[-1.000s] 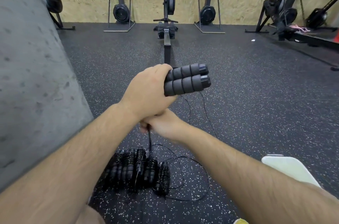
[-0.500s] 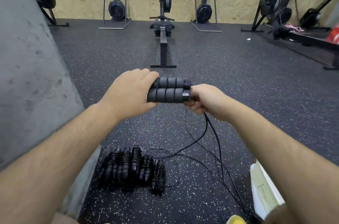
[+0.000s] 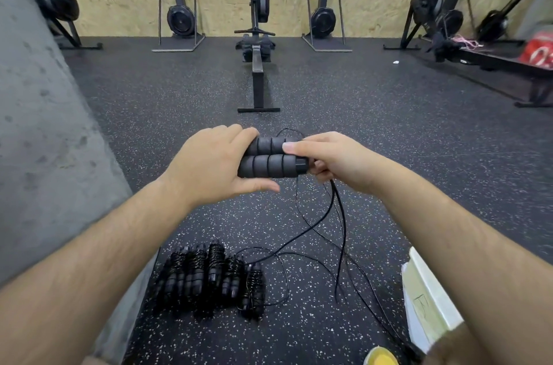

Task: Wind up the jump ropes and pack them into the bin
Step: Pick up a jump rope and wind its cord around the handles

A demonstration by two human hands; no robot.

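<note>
On the speckled floor (image 3: 419,125), at 7 o'clock, a row of wound jump ropes (image 3: 209,281) is laid beside a grey wall (image 3: 45,140). At 5 o'clock a pale box (image 3: 425,301) is partly hidden by the right forearm. Loose black cord (image 3: 345,227) is trailed up to the middle, where two foam handles (image 3: 269,165) are held side by side. Their left end is gripped by the left hand (image 3: 206,167), and their right end is pinched by the right hand (image 3: 335,155). At 12 o'clock a rowing machine (image 3: 258,44) is seen by the far wall.
</note>
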